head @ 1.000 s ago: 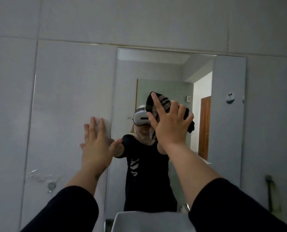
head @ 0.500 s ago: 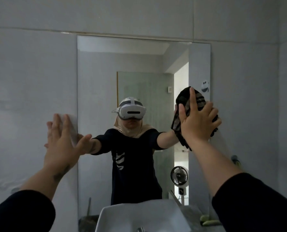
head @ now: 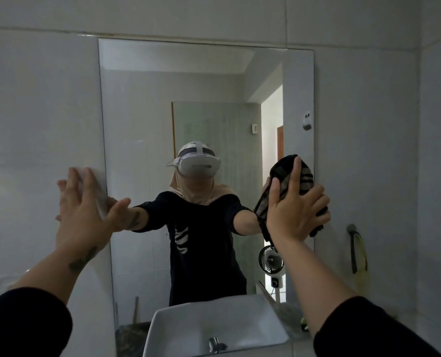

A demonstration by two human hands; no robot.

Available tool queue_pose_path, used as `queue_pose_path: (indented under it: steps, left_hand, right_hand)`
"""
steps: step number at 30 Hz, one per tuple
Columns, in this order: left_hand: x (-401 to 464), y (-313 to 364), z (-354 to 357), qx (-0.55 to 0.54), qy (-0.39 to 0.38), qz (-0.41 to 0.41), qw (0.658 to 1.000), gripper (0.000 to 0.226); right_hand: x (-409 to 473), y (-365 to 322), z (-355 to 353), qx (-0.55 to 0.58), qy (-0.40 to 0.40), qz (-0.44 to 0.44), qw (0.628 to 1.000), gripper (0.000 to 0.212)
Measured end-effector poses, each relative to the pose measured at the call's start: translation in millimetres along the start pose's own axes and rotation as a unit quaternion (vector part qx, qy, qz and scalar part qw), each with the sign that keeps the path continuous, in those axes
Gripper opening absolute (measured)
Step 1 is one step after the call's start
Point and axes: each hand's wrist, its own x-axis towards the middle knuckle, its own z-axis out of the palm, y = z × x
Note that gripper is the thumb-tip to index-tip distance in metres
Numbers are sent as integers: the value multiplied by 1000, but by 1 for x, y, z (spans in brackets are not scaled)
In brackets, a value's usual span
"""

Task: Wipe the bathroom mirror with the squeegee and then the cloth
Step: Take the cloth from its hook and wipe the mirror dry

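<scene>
A tall frameless mirror [head: 142, 119] hangs on the white tiled wall ahead. My right hand [head: 294, 212] presses a dark striped cloth [head: 282, 173] flat against the glass near the mirror's right edge, about halfway up. My left hand [head: 82, 212] rests flat with fingers spread on the wall tile at the mirror's left edge, its thumb over the glass. No squeegee is in view. The mirror reflects a person in a dark shirt wearing a white headset.
A white basin [head: 214, 328] with a metal tap [head: 215, 343] sits below the mirror. On the right wall a hook holds a dark strap and a yellowish item [head: 359, 253]. A small fan [head: 270, 258] appears in the reflection.
My right hand has slid the cloth from the mirror's middle to its right edge and slightly down. My view has turned right. My left hand stays braced at the left edge.
</scene>
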Motion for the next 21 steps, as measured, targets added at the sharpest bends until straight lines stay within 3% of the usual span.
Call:
queue_pose_path:
  steps: [4, 9, 15, 21]
  left_hand:
    - [0, -2, 0, 0, 9, 2, 1000, 92]
    - [0, -8, 0, 0, 2, 2, 1000, 93]
    - [-8, -16, -6, -2, -14, 44, 999, 89]
    - [-68, -57, 16, 77, -42, 66, 994, 77]
  right_hand:
    - [-22, -27, 1, 14, -2, -36, 999, 55]
    - [-54, -80, -1, 28, -9, -149, 988, 57]
    - [-90, -143, -5, 25, -29, -289, 957, 62]
    - [-125, -169, -6, 17, -65, -398, 915, 60]
